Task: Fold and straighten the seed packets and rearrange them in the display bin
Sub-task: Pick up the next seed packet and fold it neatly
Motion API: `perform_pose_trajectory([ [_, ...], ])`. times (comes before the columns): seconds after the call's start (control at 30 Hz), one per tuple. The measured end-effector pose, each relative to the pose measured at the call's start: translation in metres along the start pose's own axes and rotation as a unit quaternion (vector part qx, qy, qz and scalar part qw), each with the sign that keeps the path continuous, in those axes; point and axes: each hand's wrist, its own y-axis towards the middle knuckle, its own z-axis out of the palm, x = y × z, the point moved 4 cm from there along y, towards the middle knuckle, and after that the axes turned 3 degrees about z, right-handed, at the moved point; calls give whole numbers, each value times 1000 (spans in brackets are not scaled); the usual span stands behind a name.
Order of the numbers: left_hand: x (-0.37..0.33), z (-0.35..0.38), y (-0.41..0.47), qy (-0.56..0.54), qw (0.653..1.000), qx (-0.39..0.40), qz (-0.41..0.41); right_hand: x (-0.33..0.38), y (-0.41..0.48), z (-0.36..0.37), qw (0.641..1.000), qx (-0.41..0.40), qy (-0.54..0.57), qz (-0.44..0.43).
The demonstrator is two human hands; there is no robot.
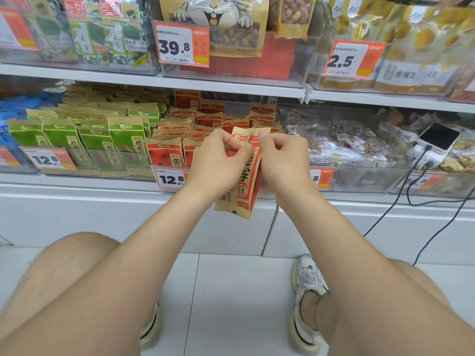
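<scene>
Both hands pinch one red-and-tan paper seed packet (243, 176) near its top, left hand (218, 160) and right hand (284, 160) on either side, holding it upright just before the clear plastic display bin (180, 168) of matching red packets (164, 154). Four green packets (77, 142) front the neighbouring bin. One white phone (439, 137) lies well to the right.

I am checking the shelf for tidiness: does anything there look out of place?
Yes. A phone lies on the snack bags in the right clear bin, its charging cable hanging over the front to the floor. It is not merchandise.
</scene>
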Motion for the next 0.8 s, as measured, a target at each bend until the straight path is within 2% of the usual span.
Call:
perform_pose_trajectory([
  [0.1,-5,2,-7,79,993,73,42,3,5,-7,997,-68,-8,-41],
  [0.17,-8,3,-11,107,983,127,84,3,7,-10,995,-91,10,-37],
  [0.27,-14,1,-14,85,974,189,92,-5,13,-12,992,-112,62,-9],
  [0.37,-14,-3,-14,51,973,216,68,-6,11,-14,989,-87,115,32],
  [0.5,-11,-10,-12,18,981,186,45,3,5,-11,985,9,152,76],
  [0.63,-4,-13,-5,-38,993,114,16,5,0,-1,984,121,101,78],
  [0.8,-3,-13,-3,-24,993,118,10,1,-2,2,986,121,55,97],
])
